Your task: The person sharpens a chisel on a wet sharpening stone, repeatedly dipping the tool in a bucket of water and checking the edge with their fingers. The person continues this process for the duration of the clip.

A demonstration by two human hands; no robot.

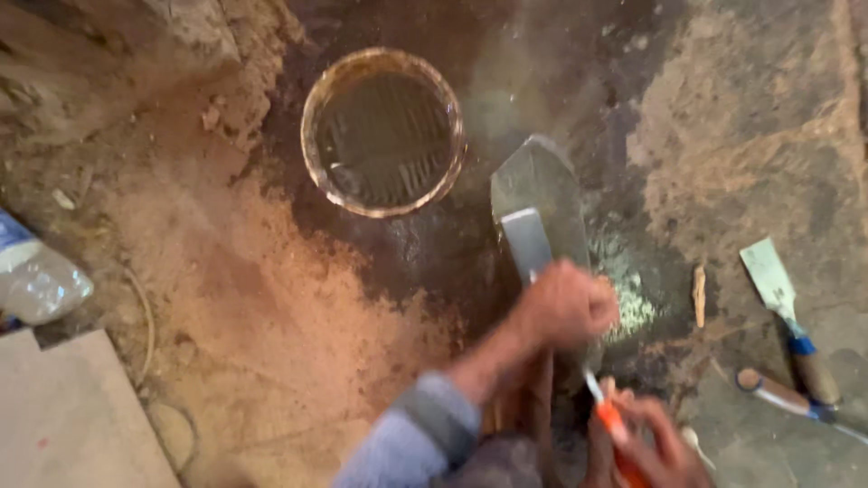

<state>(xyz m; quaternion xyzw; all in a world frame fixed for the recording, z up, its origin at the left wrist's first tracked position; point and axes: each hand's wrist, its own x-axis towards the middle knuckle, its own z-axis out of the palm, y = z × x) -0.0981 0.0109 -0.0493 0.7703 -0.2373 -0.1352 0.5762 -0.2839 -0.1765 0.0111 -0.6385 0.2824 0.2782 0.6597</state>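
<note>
Head view, looking down on a dirt and concrete floor (271,298). At nine o'clock, near the frame edge, a crumpled clear plastic bottle (36,280); below it at seven o'clock, a pale flat tile (72,416). At eleven to twelve o'clock, a round bucket (382,132) with a caked rim, holding dark, murky liquid. Around and below the bucket, a dark wet patch; to its left, dry reddish dust.

Just right of centre, a large pointed trowel (542,181), blade tip towards twelve o'clock, greyish and smeared. Across its blade, a narrow putty knife (527,242). Left hand (565,305), closed into a fist just below the knife's blade, apparently gripping one of the two tools; blur hides which. Grey sleeve trailing down to six o'clock. Right hand (646,438), at five o'clock, fingers curled around an orange-handled tool (610,417), its end too blurred to identify.

At three to four o'clock, apart from the hands, a second putty knife (778,289) with a blue-banded wooden handle, and beside it a loose handle-like tool (782,393).

Judged from the streaked trowel blade and the pale smear on the floor beside it: scraping under way, blade partly cleaned, residue remaining.
</note>
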